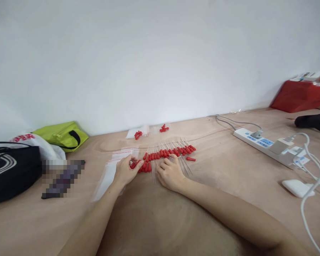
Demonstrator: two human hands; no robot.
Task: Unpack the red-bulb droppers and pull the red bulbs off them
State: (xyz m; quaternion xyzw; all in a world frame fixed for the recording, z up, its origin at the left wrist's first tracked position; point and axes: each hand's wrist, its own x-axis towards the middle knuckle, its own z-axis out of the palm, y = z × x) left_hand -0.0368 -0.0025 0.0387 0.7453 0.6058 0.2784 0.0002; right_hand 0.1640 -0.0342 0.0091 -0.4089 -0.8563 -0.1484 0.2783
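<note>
A row of red rubber bulbs [164, 153] lies across the tabletop, with thin clear glass dropper tubes [186, 167] around and below it. My left hand [125, 170] rests at the left end, over a smaller group of red bulbs [146, 167]. Its thumb and forefinger stand apart, with bulbs showing between them. At the middle of the row is my right hand [170, 173], its fingers curled and the forefinger touching the bulbs. Whatever those fingers may hold is hidden. Clear zip bags [106, 177] lie beneath and beside my left wrist.
Two small bags with red bulbs [138, 134] lie near the wall. At left are a black bag [16, 174], a lime-green pouch [62, 137] and a blurred-out dark item [64, 179]. A power strip [249, 140] with cables and a red bag [298, 96] occupy the right.
</note>
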